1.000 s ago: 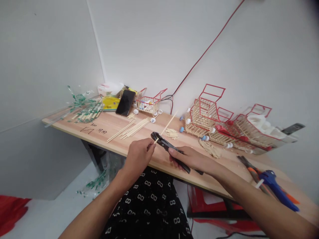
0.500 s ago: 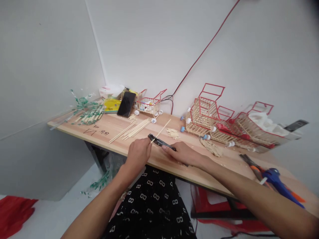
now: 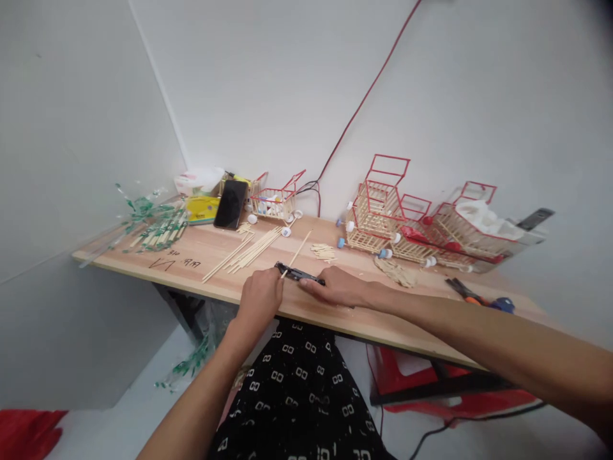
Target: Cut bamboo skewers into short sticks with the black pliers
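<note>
My left hand (image 3: 262,291) is closed around the near end of a thin wooden stick (image 3: 301,248), which slants up and away to the right. That stick crosses the far end of a dark, narrow plier-like tool (image 3: 297,273) lying low over the table. Wrapped on the near end of this tool is my right hand (image 3: 335,285), its thumb along the side. Just beyond the hands lies a small pile of short cut sticks (image 3: 323,252). Longer wooden sticks (image 3: 258,248) are spread out to the left of the stick.
Small stick-built carts (image 3: 376,214) with red handles stand along the wall at right. Another cart (image 3: 272,203) is behind the sticks, beside a phone (image 3: 230,204). Plastic-wrapped sticks (image 3: 163,230) lie far left. Orange-handled pliers (image 3: 462,291) are beyond my right forearm.
The view has shifted, so the table things appear farther left, and my right forearm now covers more of the blue tool. Both hands keep their holds on the stick and the tool.
</note>
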A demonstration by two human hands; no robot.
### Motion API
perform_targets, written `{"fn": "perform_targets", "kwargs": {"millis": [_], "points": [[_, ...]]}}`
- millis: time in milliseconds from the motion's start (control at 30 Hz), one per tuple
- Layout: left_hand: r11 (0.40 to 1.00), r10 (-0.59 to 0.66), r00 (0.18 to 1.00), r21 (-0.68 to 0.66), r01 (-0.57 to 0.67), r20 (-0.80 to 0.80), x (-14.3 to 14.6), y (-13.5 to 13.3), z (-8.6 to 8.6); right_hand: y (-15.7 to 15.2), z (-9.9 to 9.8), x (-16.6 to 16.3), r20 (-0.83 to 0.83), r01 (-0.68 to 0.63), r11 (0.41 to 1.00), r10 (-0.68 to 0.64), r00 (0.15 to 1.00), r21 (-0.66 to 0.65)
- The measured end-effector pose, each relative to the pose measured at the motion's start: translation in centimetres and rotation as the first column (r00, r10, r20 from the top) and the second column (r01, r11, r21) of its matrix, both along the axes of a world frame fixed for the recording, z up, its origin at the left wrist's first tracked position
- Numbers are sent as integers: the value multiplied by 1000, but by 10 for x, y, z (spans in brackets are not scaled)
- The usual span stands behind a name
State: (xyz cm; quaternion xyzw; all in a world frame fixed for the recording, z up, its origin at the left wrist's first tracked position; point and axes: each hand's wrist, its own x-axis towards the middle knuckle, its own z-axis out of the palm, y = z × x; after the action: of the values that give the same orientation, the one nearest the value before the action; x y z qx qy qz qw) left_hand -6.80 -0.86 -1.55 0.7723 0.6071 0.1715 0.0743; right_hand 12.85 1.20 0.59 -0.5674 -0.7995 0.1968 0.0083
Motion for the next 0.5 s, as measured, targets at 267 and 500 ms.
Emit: {"fn": "perform_targets", "kwargs": {"millis": [267, 500], "points": [[999, 2, 988, 50, -10, 155, -2, -2, -10, -4, 0, -2, 85, -39, 995, 32, 996, 88], [993, -12, 940, 113, -28, 340, -7, 2, -14, 2, -7, -8, 83, -79, 977, 63, 995, 198]]}}
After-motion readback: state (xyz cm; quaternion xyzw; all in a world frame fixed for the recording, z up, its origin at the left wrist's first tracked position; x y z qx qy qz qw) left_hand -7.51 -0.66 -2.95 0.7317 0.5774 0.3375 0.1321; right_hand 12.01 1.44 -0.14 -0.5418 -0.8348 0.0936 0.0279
